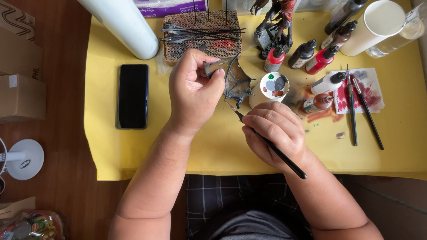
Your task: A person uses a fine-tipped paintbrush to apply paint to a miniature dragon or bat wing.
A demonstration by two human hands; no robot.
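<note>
My left hand [192, 91] pinches a dark grey, ribbed model wing [235, 80] by its upper edge, above the yellow sheet [222, 146] on the table. My right hand [275, 133] grips a thin black paintbrush [271, 146]. The brush's tip points up and left and touches the wing's lower tip. A round white palette [274, 86] with grey, green and brown paint dabs lies just right of the wing.
A black phone [132, 95] lies at the left. Behind the wing stand a cardboard block [202, 38] stuck with wire rods, a dark figurine [275, 26] and several paint bottles [311, 55]. Two brushes [360, 106] rest by a stained paper towel [356, 89]. A white cup [378, 24] stands at the far right.
</note>
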